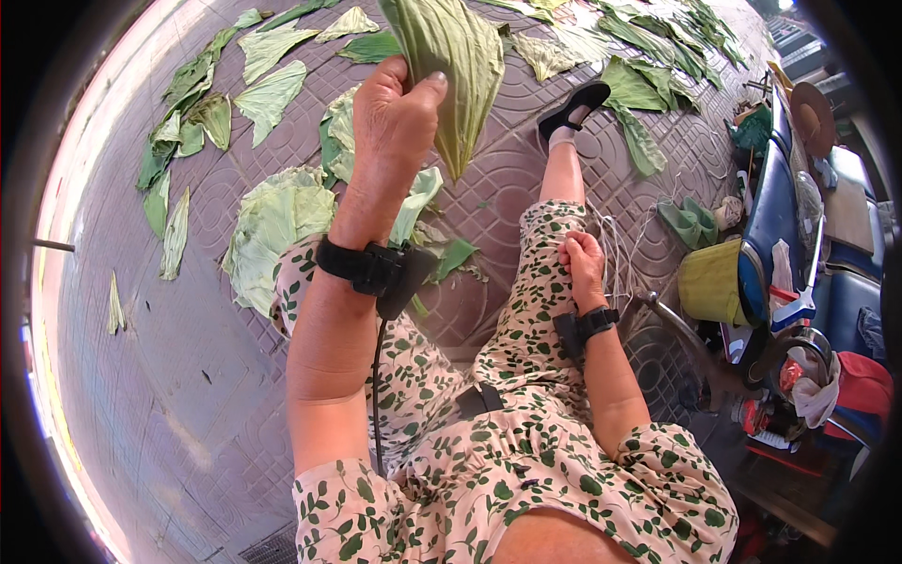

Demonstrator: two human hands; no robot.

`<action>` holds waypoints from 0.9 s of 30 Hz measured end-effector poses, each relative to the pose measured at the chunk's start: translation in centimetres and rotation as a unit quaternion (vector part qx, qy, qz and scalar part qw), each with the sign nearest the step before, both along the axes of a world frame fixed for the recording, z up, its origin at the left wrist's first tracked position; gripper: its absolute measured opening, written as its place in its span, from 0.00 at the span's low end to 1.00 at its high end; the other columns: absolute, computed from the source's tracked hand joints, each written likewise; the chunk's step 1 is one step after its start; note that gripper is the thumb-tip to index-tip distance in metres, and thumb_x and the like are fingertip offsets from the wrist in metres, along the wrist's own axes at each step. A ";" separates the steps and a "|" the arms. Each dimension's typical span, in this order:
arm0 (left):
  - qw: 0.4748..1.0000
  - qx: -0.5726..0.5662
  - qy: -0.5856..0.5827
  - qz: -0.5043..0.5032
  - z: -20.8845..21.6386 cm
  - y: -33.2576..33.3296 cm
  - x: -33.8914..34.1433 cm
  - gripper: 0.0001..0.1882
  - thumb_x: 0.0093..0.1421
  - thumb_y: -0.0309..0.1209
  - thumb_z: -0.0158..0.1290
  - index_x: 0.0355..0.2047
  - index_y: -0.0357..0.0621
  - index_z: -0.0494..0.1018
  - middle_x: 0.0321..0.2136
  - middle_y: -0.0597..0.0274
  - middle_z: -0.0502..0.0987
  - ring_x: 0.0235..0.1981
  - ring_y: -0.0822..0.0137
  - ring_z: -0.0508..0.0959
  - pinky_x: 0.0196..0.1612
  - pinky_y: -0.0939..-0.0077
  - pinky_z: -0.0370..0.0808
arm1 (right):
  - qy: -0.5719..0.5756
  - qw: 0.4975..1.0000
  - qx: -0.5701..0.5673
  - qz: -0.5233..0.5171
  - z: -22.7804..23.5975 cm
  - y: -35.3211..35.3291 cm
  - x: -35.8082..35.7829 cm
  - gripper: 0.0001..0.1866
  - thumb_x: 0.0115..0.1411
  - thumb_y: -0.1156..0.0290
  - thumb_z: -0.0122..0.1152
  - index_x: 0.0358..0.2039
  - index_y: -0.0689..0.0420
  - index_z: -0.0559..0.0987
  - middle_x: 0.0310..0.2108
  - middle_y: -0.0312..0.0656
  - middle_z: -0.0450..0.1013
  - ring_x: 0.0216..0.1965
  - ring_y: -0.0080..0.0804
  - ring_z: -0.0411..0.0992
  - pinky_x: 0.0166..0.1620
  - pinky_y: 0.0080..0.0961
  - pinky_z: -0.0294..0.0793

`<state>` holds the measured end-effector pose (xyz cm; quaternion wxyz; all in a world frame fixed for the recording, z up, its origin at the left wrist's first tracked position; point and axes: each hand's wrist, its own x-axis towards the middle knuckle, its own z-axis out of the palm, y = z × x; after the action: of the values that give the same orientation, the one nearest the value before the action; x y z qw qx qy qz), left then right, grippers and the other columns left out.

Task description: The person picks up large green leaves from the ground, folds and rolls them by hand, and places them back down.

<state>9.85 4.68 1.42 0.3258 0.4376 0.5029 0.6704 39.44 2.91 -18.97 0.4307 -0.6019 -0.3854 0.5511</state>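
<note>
My left hand (399,117) is raised in front of me, its thumb and fingers closed on a folded, drying lotus leaf (451,85), pale green with long veins. The leaf's pointed end hangs downward, and its upper part runs past the top of the picture. Against my right leg, near the knee, rests my right hand (584,268) with curled fingers. Whether anything is inside those fingers I cannot make out. Thin white strings (615,254) hang right beside it. Close to my left knee lies a stack of broad round leaves (277,230).
More loose leaves (272,99) are spread over the patterned paving (235,357) at the left and far side. On the right stand blue seats (770,216) with a yellow bucket (709,282), green shoes (689,224), a brown hat (813,119), a red bag (860,390) and mixed clutter.
</note>
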 end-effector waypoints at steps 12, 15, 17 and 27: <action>0.990 -0.019 -0.115 0.077 1.6 -6.1 -11.8 0.11 0.55 0.21 0.46 0.39 0.40 0.68 0.37 0.62 0.74 0.36 0.68 0.74 0.40 0.71 0.72 | 0.076 0.997 0.004 -0.024 -0.1 -0.1 2.2 0.05 0.57 0.73 0.48 0.34 0.59 0.70 0.21 0.32 0.68 0.17 0.13 0.61 0.18 0.09 0.58; 0.985 -0.026 -0.156 0.068 0.4 -7.4 -15.7 0.13 0.55 0.21 0.45 0.42 0.42 0.67 0.39 0.62 0.73 0.39 0.65 0.74 0.41 0.69 0.73 | 0.087 0.996 0.003 -0.035 -0.5 0.1 2.8 0.05 0.58 0.73 0.48 0.35 0.59 0.70 0.21 0.33 0.68 0.16 0.13 0.60 0.17 0.09 0.57; 0.976 -0.025 -0.198 0.086 -1.0 -8.2 -18.3 0.17 0.55 0.21 0.44 0.46 0.43 0.65 0.43 0.62 0.72 0.41 0.64 0.73 0.41 0.68 0.71 | 0.082 0.996 0.003 -0.040 0.1 -0.1 2.4 0.06 0.58 0.73 0.48 0.35 0.59 0.70 0.21 0.33 0.69 0.16 0.12 0.60 0.17 0.09 0.58; 0.832 -0.292 -0.383 0.277 -24.1 -19.2 -25.9 0.16 0.56 0.30 0.44 0.45 0.42 0.62 0.44 0.54 0.68 0.45 0.58 0.69 0.43 0.63 0.68 | 0.062 0.997 -0.018 -0.040 0.8 0.0 1.0 0.05 0.58 0.72 0.48 0.35 0.58 0.70 0.21 0.32 0.69 0.15 0.13 0.60 0.17 0.09 0.57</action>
<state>-16.06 -14.56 -22.70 0.4060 -0.1271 0.6104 0.6682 40.40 2.95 -18.13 0.4641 -0.5894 -0.3237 0.5766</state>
